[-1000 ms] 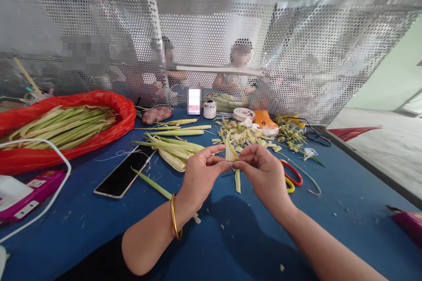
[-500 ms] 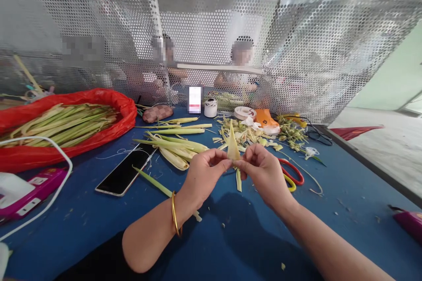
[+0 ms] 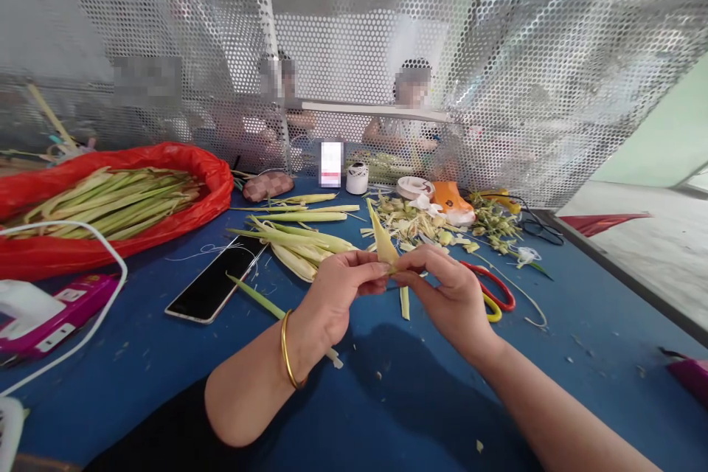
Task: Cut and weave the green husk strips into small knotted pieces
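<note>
My left hand (image 3: 337, 295) and my right hand (image 3: 442, 291) meet over the blue table (image 3: 387, 398), both pinching a pale yellow folded leaf strip (image 3: 381, 240) whose pointed tip sticks up and to the left. A gold bangle (image 3: 287, 350) rings my left wrist. A short green strip (image 3: 404, 302) lies on the table just below my fingers. Several long green leaf stalks (image 3: 299, 243) lie just beyond my left hand. Red and yellow scissor handles (image 3: 495, 295) rest to the right of my right hand.
A black phone (image 3: 215, 280) lies at left of my hands. A red bag (image 3: 215, 192) of green leaves sits far left, with a pink power strip (image 3: 66, 306) and white cable. Leaf scraps (image 3: 414, 221), a thread spool (image 3: 357, 178) and an orange object (image 3: 449, 200) lie before a perforated metal screen (image 3: 498, 88); people sit behind it.
The leaf strip's tip has risen and tilted left between my fingers. My hands have stayed pinched together, and the view has shifted slightly.
</note>
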The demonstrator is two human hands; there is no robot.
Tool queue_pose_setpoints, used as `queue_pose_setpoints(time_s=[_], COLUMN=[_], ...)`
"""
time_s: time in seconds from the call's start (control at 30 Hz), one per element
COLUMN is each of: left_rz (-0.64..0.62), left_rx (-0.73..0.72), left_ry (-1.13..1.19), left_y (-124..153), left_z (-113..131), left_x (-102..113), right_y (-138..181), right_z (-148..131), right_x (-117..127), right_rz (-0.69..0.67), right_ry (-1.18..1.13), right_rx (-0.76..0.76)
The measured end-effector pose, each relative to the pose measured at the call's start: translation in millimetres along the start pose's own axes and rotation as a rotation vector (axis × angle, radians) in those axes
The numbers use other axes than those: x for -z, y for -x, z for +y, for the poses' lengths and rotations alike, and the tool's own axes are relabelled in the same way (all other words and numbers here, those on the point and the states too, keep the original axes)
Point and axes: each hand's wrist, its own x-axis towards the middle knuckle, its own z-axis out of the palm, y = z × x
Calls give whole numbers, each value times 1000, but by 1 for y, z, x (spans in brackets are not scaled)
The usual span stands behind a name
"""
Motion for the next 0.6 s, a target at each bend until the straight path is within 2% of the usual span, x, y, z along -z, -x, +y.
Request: queue_pose_setpoints(time_s=[0.17, 0.33, 0.6], left_rz=[-31, -52, -87], left_rx=[25, 47, 109], left_ry=[27, 37, 71], left_y=[1, 1, 3], left_z=[0, 1, 3], left_x=[1, 1, 0], right_y=[1, 1, 1], right_z=[-1, -1, -2], right_x=[-1, 0, 2], right_rz=[37, 11, 59], right_ry=[49, 69, 88], right_rx=[52, 124, 142])
